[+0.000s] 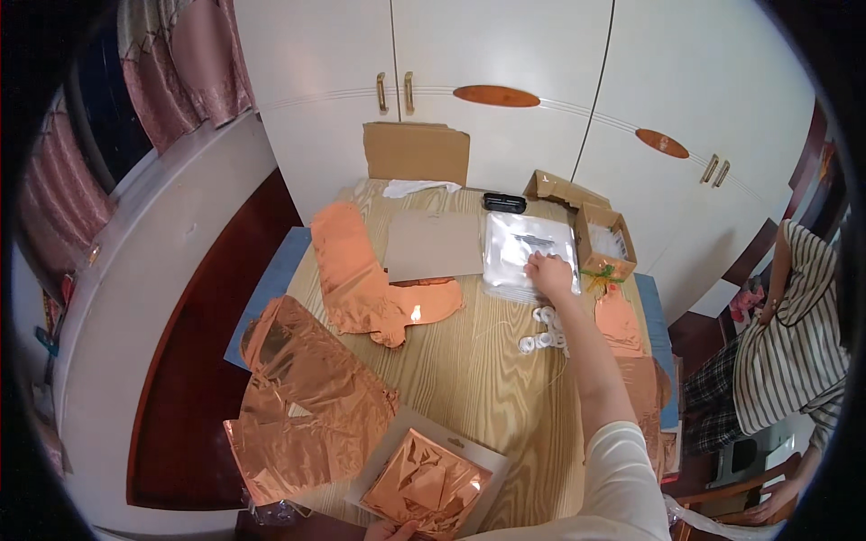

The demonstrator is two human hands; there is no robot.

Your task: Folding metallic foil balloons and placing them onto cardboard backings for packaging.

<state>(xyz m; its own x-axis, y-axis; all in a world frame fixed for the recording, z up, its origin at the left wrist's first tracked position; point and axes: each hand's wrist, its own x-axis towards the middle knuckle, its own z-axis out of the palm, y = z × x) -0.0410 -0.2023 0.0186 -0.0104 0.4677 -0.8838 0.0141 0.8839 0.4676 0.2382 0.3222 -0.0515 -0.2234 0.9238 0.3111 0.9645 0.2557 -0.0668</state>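
My right hand (552,274) reaches across the table to a stack of clear plastic bags (510,248); its bent fingers pinch at the top bag. At the near edge, my left hand (392,530) grips a folded copper-coloured foil balloon (426,482) and the grey-beige card (492,462) under it. Only part of that hand shows. Next to it lies a large flat copper foil balloon (311,406). Farther back is another copper foil balloon (347,270), beside a plain card sheet (436,243). White ribbon rolls (543,341) sit just below the bags.
An open cardboard box (606,236) with clear packets stands right of the bags, near a black case (503,202). More copper foil (618,325) lies along the right edge. A cardboard piece (417,153) leans on the white cabinet (505,54). Another person (794,334) in stripes is at the right.
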